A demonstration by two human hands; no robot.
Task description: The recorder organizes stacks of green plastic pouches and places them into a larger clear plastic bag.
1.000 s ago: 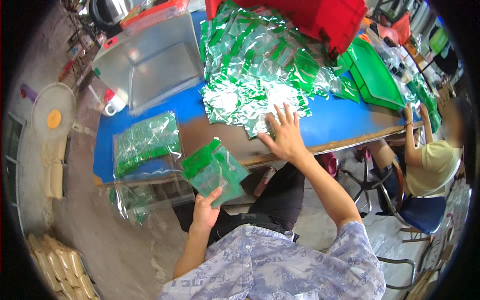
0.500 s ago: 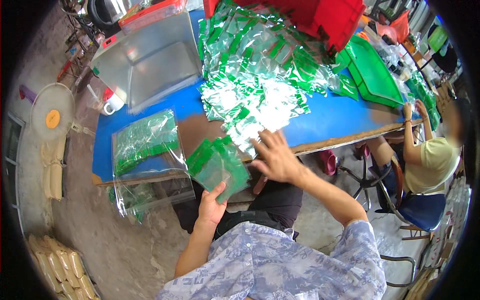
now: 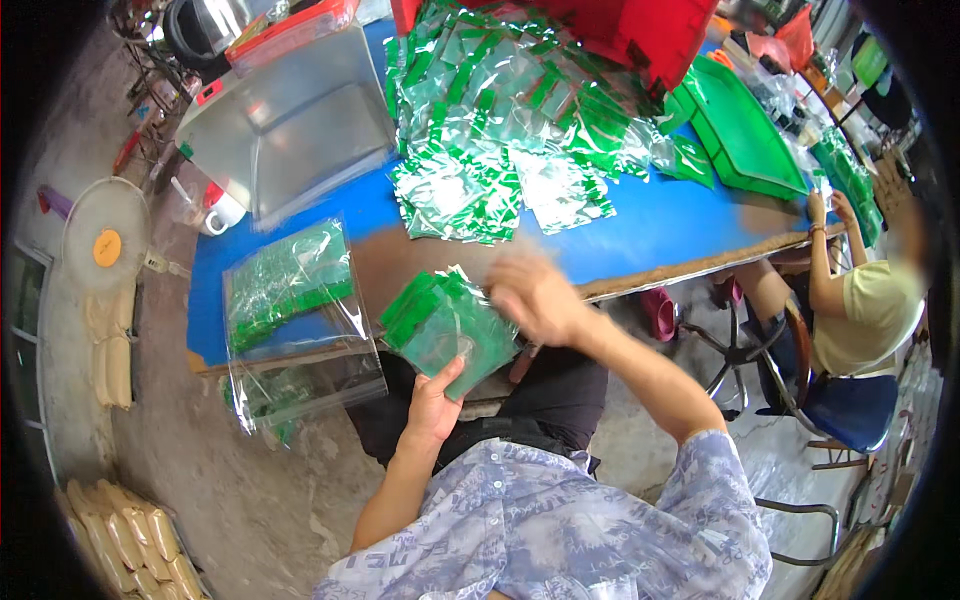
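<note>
My left hand (image 3: 436,402) is closed on the lower edge of a fanned stack of green-and-clear plastic packets (image 3: 455,335), thumb on top, above my lap. Close to the stack's upper right edge is my right hand (image 3: 535,298), smeared by motion; whether it pinches a packet cannot be made out. Beyond it on the blue table lies a big heap of shiny green-and-clear packets (image 3: 500,110). To the left, a clear plastic bag (image 3: 300,345) holds a batch of green packets (image 3: 290,285) and hangs partly over the table's near edge.
A translucent bin (image 3: 320,135) stands at the back left, beside a white mug (image 3: 222,213). Behind the heap is a red crate (image 3: 640,35), with a green tray (image 3: 745,135) to its right. A co-worker (image 3: 865,310) sits at the right end. A fan (image 3: 105,245) stands at far left.
My right hand, earlier spread over the heap's near end, has drawn in and left to the stack. Bright packets there have gone from the table. The stack has shifted slightly right with my left hand.
</note>
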